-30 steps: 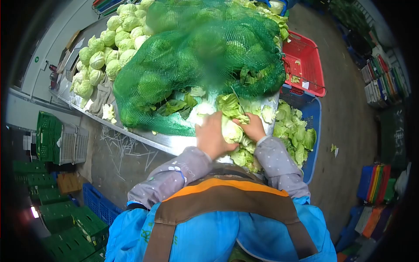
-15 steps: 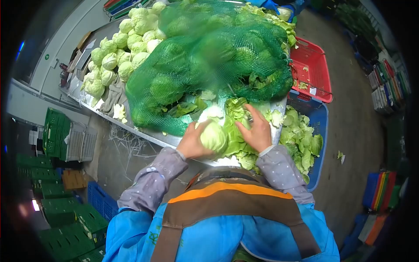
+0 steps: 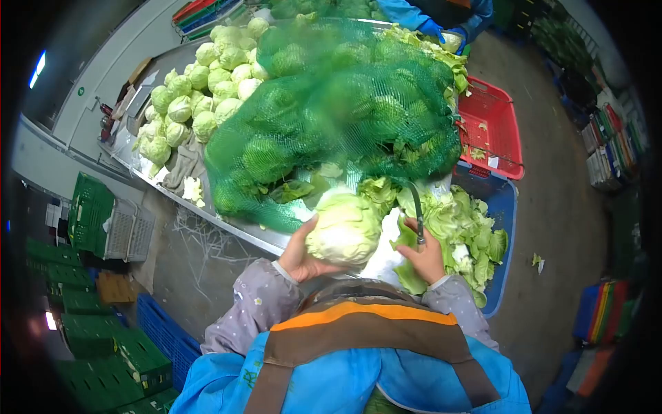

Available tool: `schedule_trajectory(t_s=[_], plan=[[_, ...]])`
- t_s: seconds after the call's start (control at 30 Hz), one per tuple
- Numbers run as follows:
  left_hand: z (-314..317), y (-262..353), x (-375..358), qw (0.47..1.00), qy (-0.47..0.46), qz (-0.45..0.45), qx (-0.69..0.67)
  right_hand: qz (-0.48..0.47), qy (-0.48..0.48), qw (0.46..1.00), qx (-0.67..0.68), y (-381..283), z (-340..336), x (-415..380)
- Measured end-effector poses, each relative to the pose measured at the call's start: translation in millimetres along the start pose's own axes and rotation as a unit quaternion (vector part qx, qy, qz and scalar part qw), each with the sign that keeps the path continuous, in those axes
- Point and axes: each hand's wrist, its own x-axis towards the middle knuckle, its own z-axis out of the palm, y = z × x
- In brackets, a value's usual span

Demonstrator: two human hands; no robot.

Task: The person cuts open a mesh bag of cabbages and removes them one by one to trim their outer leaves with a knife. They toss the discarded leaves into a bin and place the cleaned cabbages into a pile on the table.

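A pale green cabbage [image 3: 343,231] rests in my left hand [image 3: 307,257], whose fingers curve round its left side and underside. To its right, my right hand [image 3: 424,254] grips a knife [image 3: 418,210] with a dark curved blade pointing up, and a loose green leaf [image 3: 409,274] hangs beside the fingers. Just beyond the cabbage lie green net sacks [image 3: 276,155] full of cabbages. Loose outer leaves [image 3: 378,193] lie between the sacks and my hands.
Bare cabbages [image 3: 202,90] are piled at the back left of the metal table [image 3: 258,238], near a grey cloth [image 3: 186,165]. Right of it stand a red crate [image 3: 507,117] and a blue crate [image 3: 509,238] holding leaves. Another person's gloved hands [image 3: 441,31] hold a cabbage at the far end.
The cabbage has turned and sits nearer the middle, its paler side showing. My right hand has moved down and right, off the leaves, and the knife now shows clearly.
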Motion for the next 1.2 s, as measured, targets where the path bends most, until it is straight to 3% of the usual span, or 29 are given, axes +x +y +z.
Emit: schedule_trajectory(t_s=[0.03,0.1,0.13,0.17,0.2,0.23,0.27,0.3,0.33,0.37,0.4,0.43,0.47,0.67,0.7,0.83,0.9,0.93,0.97,1.03,1.1,1.13,1.17,1.2], plan=[[2,-9,9,1.0,-0.003,-0.005,-0.003,-0.036,-0.055,0.998,0.016,-29,-2,-3],[-5,-25,31,0.982,-0.04,-0.165,-0.087,-0.131,-0.104,0.986,-0.006,-29,15,1],[-19,-30,41,0.978,-0.078,-0.191,-0.005,-0.033,-0.131,0.991,0.0,-37,15,3],[-19,-27,42,0.977,-0.079,-0.196,-0.005,0.066,-0.157,0.985,0.007,-44,12,7],[-17,-20,44,0.962,0.017,-0.158,0.221,0.068,-0.157,0.985,0.005,-42,8,14],[-16,-17,44,0.888,0.114,-0.11,0.432,0.074,-0.183,0.98,0.019,-34,3,22],[-12,-20,39,0.752,0.209,0.067,0.621,0.082,-0.209,0.974,0.036,-23,2,27],[-11,-22,43,0.753,0.211,0.06,0.62,0.059,-0.205,0.969,0.122,-1,9,32],[-7,-19,56,0.649,0.139,0.227,0.713,0.035,-0.206,0.972,0.108,0,12,38],[-1,-17,65,0.509,0.062,0.383,0.768,0.009,-0.208,0.974,0.094,-3,15,43],[6,-20,71,0.509,0.065,0.385,0.767,0.007,-0.211,0.973,0.093,-9,13,42],[16,-23,76,0.554,0.105,0.317,0.763,-0.053,-0.141,0.986,-0.072,-24,7,38],[23,-22,79,0.593,0.14,0.245,0.754,-0.11,-0.061,0.965,-0.231,-33,4,33],[38,-20,89,0.574,0.181,0.202,0.773,-0.071,-0.045,0.957,-0.277,-19,10,-10],[41,-14,90,0.601,0.174,0.177,0.76,-0.065,-0.034,0.958,-0.279,-13,12,-13],[35,-20,94,0.611,0.188,0.173,0.75,-0.003,-0.055,0.955,-0.291,-1,28,5],[31,-26,97,0.618,0.202,0.188,0.736,0.028,-0.027,0.968,-0.248,25,39,20],[28,-30,96,0.619,0.205,0.201,0.731,0.053,0.01,0.989,-0.14,56,45,33],[31,-27,94,0.617,0.208,0.214,0.728,0.075,0.046,0.996,-0.027,52,46,44],[32,-21,93,0.633,0.189,0.188,0.727,0.072,0.036,0.996,-0.025,21,32,32],[26,-22,95,0.608,0.169,0.206,0.747,0.1,-0.049,0.972,-0.205,-19,18,29],[25,-21,95,0.608,0.172,0.204,0.748,0.083,-0.012,0.969,-0.233,-16,18,35],[23,-22,92,0.598,0.159,0.212,0.757,-0.02,0.069,0.959,-0.273,-10,21,41],[20,-22,89,0.588,0.145,0.22,0.765,0.021,0.05,0.962,-0.268,-7,22,47]])
